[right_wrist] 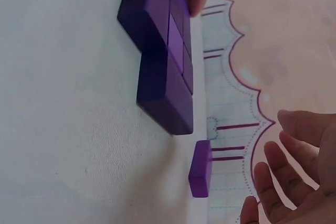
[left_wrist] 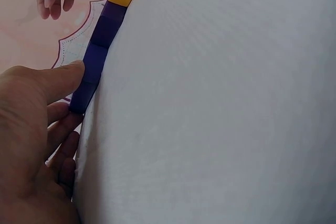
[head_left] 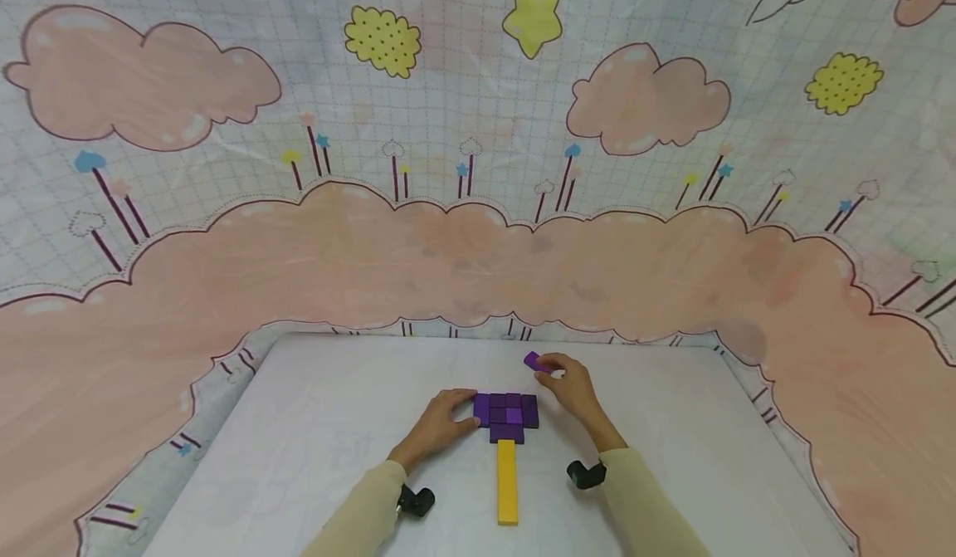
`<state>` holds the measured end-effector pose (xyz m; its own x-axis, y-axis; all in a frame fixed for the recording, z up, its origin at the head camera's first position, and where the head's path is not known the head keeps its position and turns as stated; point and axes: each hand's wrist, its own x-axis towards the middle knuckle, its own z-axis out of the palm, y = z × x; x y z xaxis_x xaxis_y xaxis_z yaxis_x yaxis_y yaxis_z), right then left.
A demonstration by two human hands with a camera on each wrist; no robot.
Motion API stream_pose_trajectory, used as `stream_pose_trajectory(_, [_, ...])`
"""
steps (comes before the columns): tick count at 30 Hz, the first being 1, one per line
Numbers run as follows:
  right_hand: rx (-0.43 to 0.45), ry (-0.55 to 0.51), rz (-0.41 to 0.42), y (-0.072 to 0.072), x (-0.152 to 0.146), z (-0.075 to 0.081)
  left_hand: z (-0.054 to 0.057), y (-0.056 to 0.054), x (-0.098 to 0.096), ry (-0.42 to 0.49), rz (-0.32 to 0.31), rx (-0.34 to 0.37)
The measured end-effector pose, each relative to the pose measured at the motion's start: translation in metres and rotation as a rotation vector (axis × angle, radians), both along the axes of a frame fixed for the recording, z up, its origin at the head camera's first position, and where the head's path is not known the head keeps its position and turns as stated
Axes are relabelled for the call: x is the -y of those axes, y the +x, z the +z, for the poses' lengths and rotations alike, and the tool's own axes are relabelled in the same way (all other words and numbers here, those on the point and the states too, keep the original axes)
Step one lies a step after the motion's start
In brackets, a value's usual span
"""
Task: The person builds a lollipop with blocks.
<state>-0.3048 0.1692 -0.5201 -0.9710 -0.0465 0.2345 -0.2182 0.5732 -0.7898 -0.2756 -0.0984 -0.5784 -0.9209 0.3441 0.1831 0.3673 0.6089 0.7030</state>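
Note:
A group of purple blocks (head_left: 498, 433) lies on the white table, joined below to a long yellow block (head_left: 507, 482). My left hand (head_left: 436, 426) is at the group's left side. Its thumb and forefinger hold the outer purple block (left_wrist: 93, 64), the thumb on its side and the forefinger at its far end. Beyond the group, a separate small purple block (right_wrist: 200, 169) lies on the table. My right hand (head_left: 573, 387) is beside that small block with bent, spread fingers. In the right wrist view a gap shows between this hand (right_wrist: 294, 177) and the block.
The white table (head_left: 314, 424) extends on both sides of the blocks. A patterned cloth (head_left: 448, 266) with clouds and stars hangs behind the table and borders its edges. Each wrist wears a black device, one on the left wrist (head_left: 418, 501) and one on the right (head_left: 586, 475).

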Motion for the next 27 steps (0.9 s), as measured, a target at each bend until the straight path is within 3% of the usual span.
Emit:
stream_pose_trajectory(13, [0.073,-0.008,-0.082,-0.021,-0.007,-0.01,0.002,0.001,0.001,-0.002,-0.002,0.016])
stream_pose_trajectory(19, [0.148,-0.011,-0.117,-0.025,-0.009,-0.019,0.001,0.003,0.001,-0.003,-0.006,0.018])
stream_pose_trajectory(27, [0.155,-0.003,-0.147,-0.026,-0.01,-0.027,0.0,0.003,0.002,-0.003,-0.008,0.009])
